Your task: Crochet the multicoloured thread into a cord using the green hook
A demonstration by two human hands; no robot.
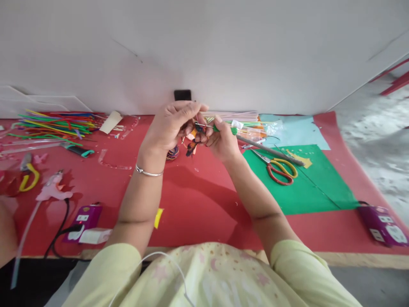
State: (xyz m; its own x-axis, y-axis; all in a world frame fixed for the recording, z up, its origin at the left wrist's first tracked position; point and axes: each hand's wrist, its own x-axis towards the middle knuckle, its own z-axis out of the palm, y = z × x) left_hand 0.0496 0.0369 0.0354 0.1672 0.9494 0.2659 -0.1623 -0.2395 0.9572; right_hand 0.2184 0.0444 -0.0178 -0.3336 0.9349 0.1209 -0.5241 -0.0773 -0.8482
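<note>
Above the red table, both my hands are raised close together. My left hand [179, 123] pinches a small dark piece of crochet work [191, 147] in purple and orange yarn, partly hidden by the fingers. My right hand [226, 140] grips a crochet hook by its green handle [234, 131]. Its thin metal shaft points left into the yarn between the hands; the tip is hard to make out. Below my left hand rests a ball of multicoloured yarn [172, 152], partly covered by that hand.
On the green sheet [306, 192] lie scissors [281, 170] and a grey rod [271, 150]. Coloured pipe cleaners [57, 125], pliers [29, 175], a pink glue gun [54, 187] and a purple power strip [86, 217] are at left. Behind my hands is a phone [182, 95].
</note>
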